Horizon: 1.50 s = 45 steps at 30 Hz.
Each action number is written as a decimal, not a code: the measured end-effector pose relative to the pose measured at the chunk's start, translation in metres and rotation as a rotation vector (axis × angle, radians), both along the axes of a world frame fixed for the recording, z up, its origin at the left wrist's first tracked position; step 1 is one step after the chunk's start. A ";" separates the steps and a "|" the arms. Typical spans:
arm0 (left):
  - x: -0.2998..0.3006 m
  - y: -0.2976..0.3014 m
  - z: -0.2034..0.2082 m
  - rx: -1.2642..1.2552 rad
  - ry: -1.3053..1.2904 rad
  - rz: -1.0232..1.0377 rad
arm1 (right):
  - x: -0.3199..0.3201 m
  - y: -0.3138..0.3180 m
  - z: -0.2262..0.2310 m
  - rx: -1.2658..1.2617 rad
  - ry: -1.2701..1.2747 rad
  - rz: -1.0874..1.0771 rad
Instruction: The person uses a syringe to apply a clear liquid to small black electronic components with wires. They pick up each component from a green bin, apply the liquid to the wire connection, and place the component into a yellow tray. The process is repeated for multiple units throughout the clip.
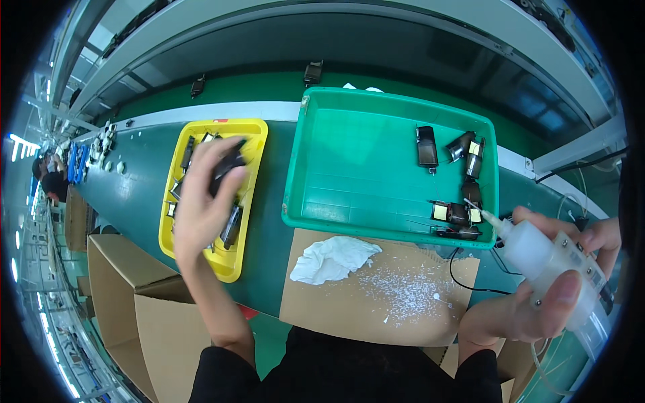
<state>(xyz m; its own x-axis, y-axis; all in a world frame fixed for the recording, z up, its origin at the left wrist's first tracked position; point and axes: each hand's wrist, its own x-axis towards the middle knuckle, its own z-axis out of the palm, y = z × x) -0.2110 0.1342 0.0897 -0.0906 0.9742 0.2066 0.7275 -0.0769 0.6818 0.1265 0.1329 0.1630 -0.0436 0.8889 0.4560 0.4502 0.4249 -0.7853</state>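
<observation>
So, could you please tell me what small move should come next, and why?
Perhaps the left hand should carry its dark part toward the white dispenser: that part is pinched over the yellow tray, while the right hand holds the dispenser with its tip near the green tray.

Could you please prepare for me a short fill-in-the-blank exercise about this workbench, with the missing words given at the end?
1. The left hand holds a dark part over the smaller tray, which is coloured ____.
2. The right hand grips a translucent dispenser, its tip near the larger tray, which is coloured ____.
3. In the larger tray, dark pieces lie toward the ____ side of the picture.
4. A crumpled ____ wipe lies on the cardboard sheet.

Missing words: yellow; green; right; white
</observation>
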 end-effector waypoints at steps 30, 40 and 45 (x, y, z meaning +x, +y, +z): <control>0.140 0.101 -0.019 -0.264 -1.354 -0.450 | -0.009 0.017 -0.012 0.086 0.116 -0.217; 0.152 0.076 -0.021 -0.311 -1.556 -0.832 | -0.018 0.016 -0.014 0.080 0.195 -0.139; 0.149 0.067 -0.021 -0.341 -1.462 -0.942 | -0.007 0.013 -0.011 -0.025 0.184 -0.053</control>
<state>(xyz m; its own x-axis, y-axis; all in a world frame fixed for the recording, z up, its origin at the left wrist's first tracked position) -0.0618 0.2015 0.0692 0.5655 0.7782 0.2733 -0.6351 0.1994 0.7463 0.1195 0.1455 0.1519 0.0858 0.8988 0.4300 0.3198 0.3839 -0.8662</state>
